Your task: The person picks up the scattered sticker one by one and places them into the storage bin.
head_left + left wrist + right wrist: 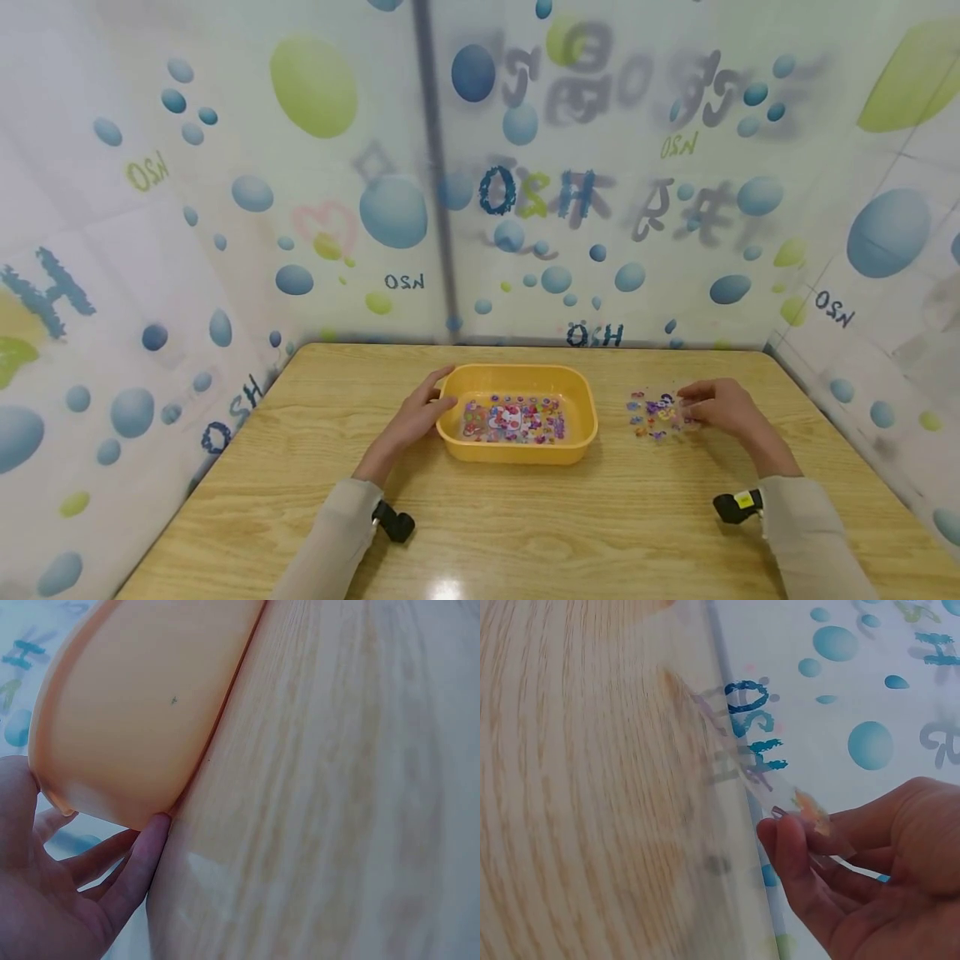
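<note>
In the head view a yellow plastic basin (517,452) stands mid-table, with colourful sticker sheets (513,419) inside; one bears a white cartoon figure. My left hand (420,414) holds the basin's left end. The left wrist view shows the left hand (82,885) with its thumb at the rim and fingers against the outer wall of the basin (150,712). To the basin's right, my right hand (723,407) pinches a clear sheet of small coloured stickers (656,414) by its right edge. In the right wrist view, thumb and fingers of the right hand (877,870) grip that transparent sheet (810,814).
The wood-grain table (555,533) runs up to a pale curtain (637,275) printed with blue and green bubbles at the back and both sides. Each wrist carries a small black camera (393,522).
</note>
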Demonstrator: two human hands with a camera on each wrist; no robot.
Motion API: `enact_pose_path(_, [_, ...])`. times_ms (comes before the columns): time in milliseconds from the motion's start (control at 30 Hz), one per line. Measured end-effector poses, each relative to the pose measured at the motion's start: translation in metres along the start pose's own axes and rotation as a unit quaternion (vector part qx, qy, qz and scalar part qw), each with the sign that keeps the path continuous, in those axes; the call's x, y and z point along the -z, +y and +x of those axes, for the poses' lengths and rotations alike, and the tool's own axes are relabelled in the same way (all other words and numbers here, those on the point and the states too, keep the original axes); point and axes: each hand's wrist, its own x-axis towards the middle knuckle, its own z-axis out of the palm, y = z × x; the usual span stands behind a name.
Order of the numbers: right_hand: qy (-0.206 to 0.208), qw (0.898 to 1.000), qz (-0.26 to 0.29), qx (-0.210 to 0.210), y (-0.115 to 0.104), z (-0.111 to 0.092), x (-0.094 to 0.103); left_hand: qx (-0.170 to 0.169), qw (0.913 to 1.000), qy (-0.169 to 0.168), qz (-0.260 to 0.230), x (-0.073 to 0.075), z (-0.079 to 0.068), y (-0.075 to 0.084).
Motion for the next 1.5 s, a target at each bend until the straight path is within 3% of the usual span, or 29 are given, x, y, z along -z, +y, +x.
enact_pose_path(333, [0.027,0.999,0.034,0.015,-0.003,-0.002,0.003,0.008,0.9998,-0.015,-0.010,0.000,0.000,0.005])
enact_pose_path(567, [0.046,0.998,0.022,0.027,-0.005,-0.005,0.010,0.008,0.9992,-0.038,-0.009,0.004,-0.016,0.031])
enact_pose_path(667, [0.049,0.998,0.027,0.027,-0.007,-0.006,0.011,0.009,0.9993,-0.038,-0.002,0.004,-0.020,0.035])
enact_pose_path(1000, [0.059,0.997,0.028,0.039,-0.017,-0.009,0.014,0.000,1.0000,-0.001,0.000,-0.003,0.001,-0.001])
enact_pose_path(1500, [0.080,0.994,0.021,0.072,-0.030,-0.012,0.017,-0.002,1.0000,0.003,-0.001,0.000,-0.001,-0.002])
